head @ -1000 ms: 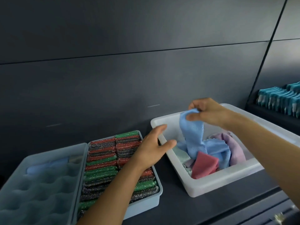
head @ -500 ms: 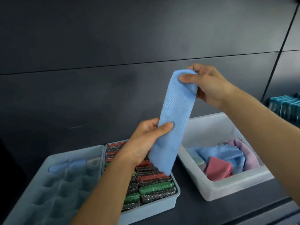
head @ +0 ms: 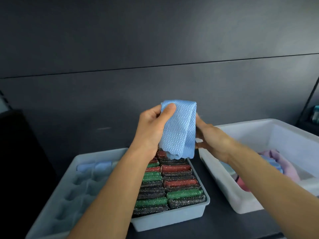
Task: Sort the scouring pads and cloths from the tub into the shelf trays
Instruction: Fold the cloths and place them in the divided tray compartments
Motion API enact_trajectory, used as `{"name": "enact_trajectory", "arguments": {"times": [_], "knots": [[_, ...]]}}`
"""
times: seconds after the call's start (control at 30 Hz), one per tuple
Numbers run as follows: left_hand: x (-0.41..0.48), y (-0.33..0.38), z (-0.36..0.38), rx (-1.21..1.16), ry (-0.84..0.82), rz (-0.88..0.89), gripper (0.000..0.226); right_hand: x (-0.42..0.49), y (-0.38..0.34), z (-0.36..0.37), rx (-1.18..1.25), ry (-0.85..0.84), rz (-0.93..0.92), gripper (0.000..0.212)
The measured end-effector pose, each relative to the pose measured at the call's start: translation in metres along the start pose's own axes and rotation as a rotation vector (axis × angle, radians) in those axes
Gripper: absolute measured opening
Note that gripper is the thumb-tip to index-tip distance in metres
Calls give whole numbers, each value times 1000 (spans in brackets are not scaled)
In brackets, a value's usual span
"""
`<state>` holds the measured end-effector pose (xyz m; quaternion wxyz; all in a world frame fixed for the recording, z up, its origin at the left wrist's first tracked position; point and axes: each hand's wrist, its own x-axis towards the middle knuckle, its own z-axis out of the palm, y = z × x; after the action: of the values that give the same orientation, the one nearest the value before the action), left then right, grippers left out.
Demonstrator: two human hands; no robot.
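Blue cloth (head: 179,128) folded double, held up over the back end of the pad tray (head: 172,219), clear of it. Just left of the pad tray: compartment tray (head: 72,200), two rolled blue cloths (head: 94,167) in its back cells. Pad tray is packed with two rows of scouring pads (head: 179,183), red, green and dark glitter, standing on edge. Left hand (head: 151,128) grips the cloth's top left corner, thumb on the front. Right hand (head: 212,138) holds the cloth's right edge, fingers tucked behind it, mostly hidden. Right of the pad tray, near but not touching: white tub (head: 259,131) with pink and lilac cloths (head: 283,163), partly covered by the right forearm (head: 259,178).
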<state>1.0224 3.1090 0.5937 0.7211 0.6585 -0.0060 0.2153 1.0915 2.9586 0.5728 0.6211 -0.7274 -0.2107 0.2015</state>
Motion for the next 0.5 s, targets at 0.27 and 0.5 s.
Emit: {"name": "enact_trajectory", "arguments": {"times": [0.27, 0.5], "knots": [[-3, 0, 8, 23, 125, 4, 26, -1, -9, 30, 240, -67, -254, 52], [-8, -1, 1, 220, 165, 197, 16, -5, -15, 31, 303, 82, -278, 16]]}}
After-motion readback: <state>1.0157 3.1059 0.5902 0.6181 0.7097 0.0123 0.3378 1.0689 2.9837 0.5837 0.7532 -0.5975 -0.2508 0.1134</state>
